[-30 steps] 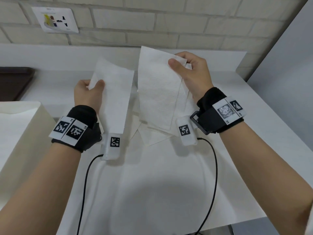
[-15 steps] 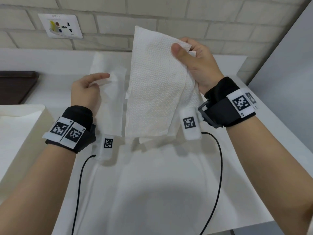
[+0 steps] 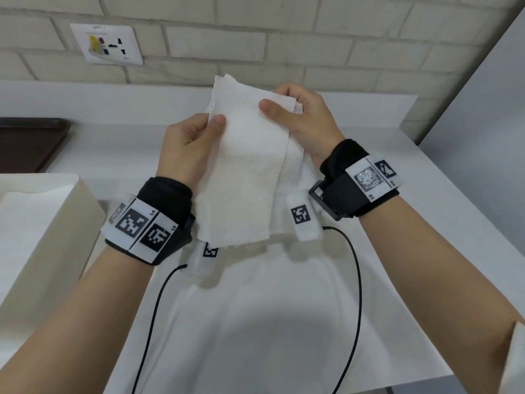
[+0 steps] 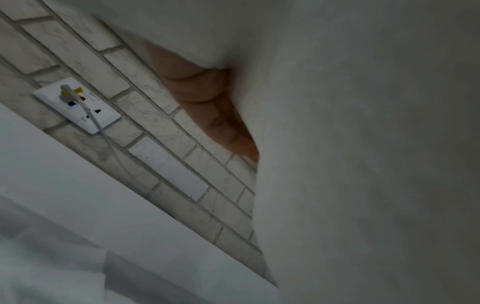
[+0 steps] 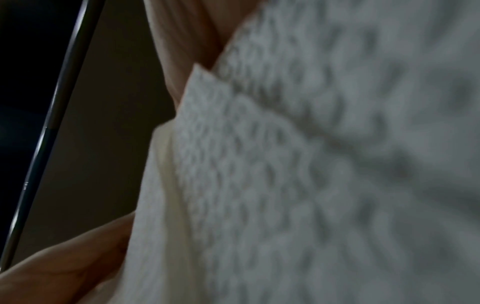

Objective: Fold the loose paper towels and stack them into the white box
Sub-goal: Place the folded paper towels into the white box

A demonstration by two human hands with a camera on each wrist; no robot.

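A white embossed paper towel (image 3: 247,169), folded into a tall hanging strip, is held up in front of me over the white table (image 3: 255,322). My left hand (image 3: 196,137) pinches its upper left edge with thumb on the front. My right hand (image 3: 295,115) pinches the upper right corner, thumb across the front. Both wrist views are mostly filled by the paper towel (image 4: 363,164) (image 5: 311,164), with fingers (image 4: 205,102) behind it. The white box (image 3: 42,223) stands at the left edge with a white sheet inside. More paper lies on the table beneath the hands.
A dark brown tray (image 3: 25,143) sits at the far left behind the box. A wall socket (image 3: 108,44) with a plug is on the brick wall. A grey wall (image 3: 483,137) bounds the table on the right. Black cables (image 3: 355,294) trail from both wrists.
The two halves held apart have been brought together into one folded strip. My left hand moved right and took hold of its left edge; my right hand came lower and nearer.
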